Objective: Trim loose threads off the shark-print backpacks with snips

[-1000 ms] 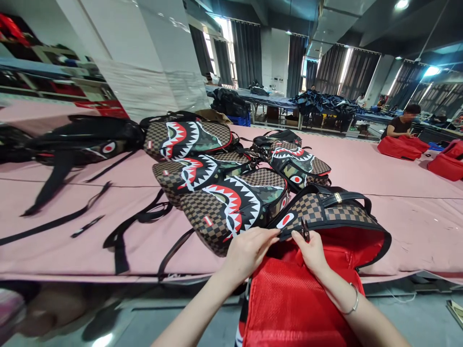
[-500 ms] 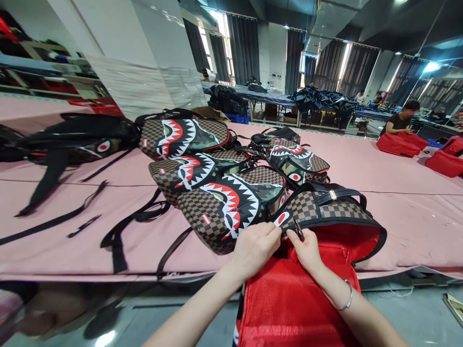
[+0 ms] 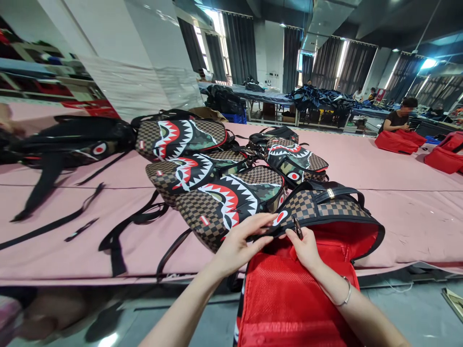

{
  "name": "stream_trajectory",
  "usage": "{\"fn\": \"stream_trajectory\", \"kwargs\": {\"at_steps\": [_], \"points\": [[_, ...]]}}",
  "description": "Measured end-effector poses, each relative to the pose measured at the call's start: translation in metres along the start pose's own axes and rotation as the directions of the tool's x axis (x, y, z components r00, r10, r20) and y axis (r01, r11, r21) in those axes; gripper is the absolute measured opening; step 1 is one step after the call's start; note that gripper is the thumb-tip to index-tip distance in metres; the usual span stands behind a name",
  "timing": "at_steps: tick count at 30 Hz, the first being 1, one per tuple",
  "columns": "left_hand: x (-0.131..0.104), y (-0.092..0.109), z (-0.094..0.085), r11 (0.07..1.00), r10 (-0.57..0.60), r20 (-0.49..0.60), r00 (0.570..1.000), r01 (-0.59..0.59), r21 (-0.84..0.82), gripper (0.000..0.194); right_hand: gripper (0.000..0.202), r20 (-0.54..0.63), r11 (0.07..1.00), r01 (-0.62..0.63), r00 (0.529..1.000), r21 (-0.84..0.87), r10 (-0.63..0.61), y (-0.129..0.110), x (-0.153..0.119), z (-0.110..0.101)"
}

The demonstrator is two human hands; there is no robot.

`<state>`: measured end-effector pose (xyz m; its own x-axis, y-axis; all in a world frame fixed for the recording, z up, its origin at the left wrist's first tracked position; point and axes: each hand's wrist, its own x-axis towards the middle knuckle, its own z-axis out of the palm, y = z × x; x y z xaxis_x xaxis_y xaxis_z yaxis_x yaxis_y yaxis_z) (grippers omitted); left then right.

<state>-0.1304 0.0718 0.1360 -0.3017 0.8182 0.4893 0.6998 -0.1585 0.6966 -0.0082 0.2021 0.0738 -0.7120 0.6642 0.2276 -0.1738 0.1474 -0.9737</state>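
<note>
A checkered backpack (image 3: 300,207) lies unzipped at the table's front edge, its red lining (image 3: 289,294) folded open toward me. My right hand (image 3: 306,248) is closed at the black-trimmed edge of the opening, thumb and fingers pinching it. A small dark slim thing (image 3: 297,227) sticks up beside those fingers; its kind is unclear. My left hand (image 3: 240,243) is at the left end of the same edge, with thumb and fingers spread apart. Just beyond it lies another backpack (image 3: 195,207) with a shark-mouth print.
Several more shark-print backpacks (image 3: 181,137) lie across the pink-covered table (image 3: 408,217). Loose black straps (image 3: 117,255) spread at left, near a dark backpack (image 3: 79,140). A person (image 3: 396,118) sits at far right by red bags (image 3: 400,141). A white pillar (image 3: 144,58) stands behind.
My left hand has opened from a pinch on the backpack's edge and shifted slightly left. My right hand stays at the edge. The view has shifted a little.
</note>
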Motion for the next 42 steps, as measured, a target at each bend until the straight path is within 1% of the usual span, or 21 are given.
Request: {"fn": "stream_trajectory", "kwargs": {"at_steps": [2,4,8,9,10,13,15,17,19,22,23,24,26,27,28,29,31,32,34,39,42], "points": [[0.002,-0.006,0.005,0.982,0.067,-0.017,0.998,-0.063,0.176,0.021,0.032,0.013,1.0,0.012,1.0,0.003,-0.012,0.0,0.0,0.0],[0.003,-0.008,0.012,0.922,0.157,-0.03,0.987,-0.136,0.362,0.021,0.032,0.02,1.0,0.02,1.0,0.0,-0.02,0.001,0.001,-0.001],[0.005,-0.001,0.026,0.708,0.295,0.034,0.955,-0.243,0.663,0.022,0.03,-0.02,1.0,0.003,1.0,0.005,-0.003,0.004,0.002,-0.001],[0.006,0.002,0.029,0.685,0.318,0.029,0.948,-0.251,0.684,0.021,0.029,-0.032,1.0,-0.004,0.999,0.009,0.005,0.006,0.002,0.0],[0.007,0.003,0.031,0.695,0.331,0.004,0.944,-0.247,0.675,0.019,0.029,-0.04,1.0,-0.009,0.999,0.013,0.01,0.007,0.002,0.0],[0.012,0.002,0.034,0.82,0.301,-0.114,0.947,-0.195,0.538,0.016,0.028,-0.032,1.0,-0.002,0.999,-0.011,0.001,0.011,0.002,-0.001],[0.015,-0.001,0.034,0.846,0.292,-0.088,0.952,-0.214,0.489,0.019,0.028,-0.025,0.999,0.009,1.0,-0.051,-0.011,0.014,0.002,-0.002],[0.018,-0.002,0.035,0.793,0.339,-0.025,0.94,-0.272,0.545,0.021,0.027,-0.041,0.993,0.024,0.999,-0.114,-0.028,0.017,0.003,-0.002],[0.019,-0.002,0.038,0.704,0.392,0.027,0.92,-0.318,0.635,0.021,0.027,-0.065,0.985,0.041,0.996,-0.17,-0.053,0.019,0.003,-0.003],[0.02,0.0,0.042,0.602,0.478,0.078,0.875,-0.391,0.696,0.017,0.027,-0.095,0.977,0.058,0.992,-0.206,-0.079,0.019,0.004,-0.003],[0.021,0.0,0.042,0.619,0.489,0.061,0.87,-0.396,0.678,0.016,0.027,-0.1,0.976,0.058,0.992,-0.208,-0.08,0.017,0.004,-0.002],[0.021,-0.001,0.042,0.676,0.471,-0.001,0.882,-0.36,0.642,0.014,0.027,-0.099,0.977,0.06,0.992,-0.205,-0.082,0.015,0.004,-0.002],[0.022,-0.003,0.038,0.845,0.321,-0.196,0.927,-0.187,0.502,0.013,0.027,-0.068,0.982,0.075,0.994,-0.175,-0.088,0.011,0.004,-0.001],[0.022,-0.005,0.035,0.903,0.22,-0.245,0.944,-0.102,0.417,0.014,0.027,-0.048,0.984,0.083,0.995,-0.156,-0.092,0.009,0.004,0.0],[0.023,-0.007,0.033,0.933,0.142,-0.243,0.96,-0.048,0.357,0.016,0.027,-0.036,0.986,0.088,0.995,-0.141,-0.094,0.008,0.004,0.001],[0.022,-0.01,0.031,0.942,0.103,-0.191,0.976,-0.033,0.335,0.017,0.027,-0.034,0.987,0.086,0.995,-0.134,-0.091,0.007,0.005,0.001],[0.02,-0.017,0.031,0.925,0.105,0.017,0.994,-0.104,0.364,0.027,0.028,-0.055,0.988,0.058,0.996,-0.14,-0.066,0.009,0.006,0.002],[0.018,-0.021,0.033,0.91,0.11,0.112,0.988,-0.145,0.388,0.037,0.029,-0.065,0.99,0.042,0.997,-0.138,-0.052,0.011,0.006,0.002],[0.014,-0.03,0.038,0.882,0.107,0.207,0.972,-0.189,0.431,0.05,0.031,-0.067,0.993,0.027,0.997,-0.119,-0.035,0.014,0.007,0.002],[0.007,-0.042,0.045,0.825,0.16,0.218,0.963,-0.252,0.506,0.057,0.04,-0.074,0.994,0.002,0.997,-0.11,-0.011,0.015,0.006,0.004],[0.004,-0.039,0.041,0.797,0.194,0.228,0.954,-0.289,0.53,0.062,0.043,-0.201,0.997,-0.054,0.979,-0.061,0.04,0.009,0.008,-0.003]]}}
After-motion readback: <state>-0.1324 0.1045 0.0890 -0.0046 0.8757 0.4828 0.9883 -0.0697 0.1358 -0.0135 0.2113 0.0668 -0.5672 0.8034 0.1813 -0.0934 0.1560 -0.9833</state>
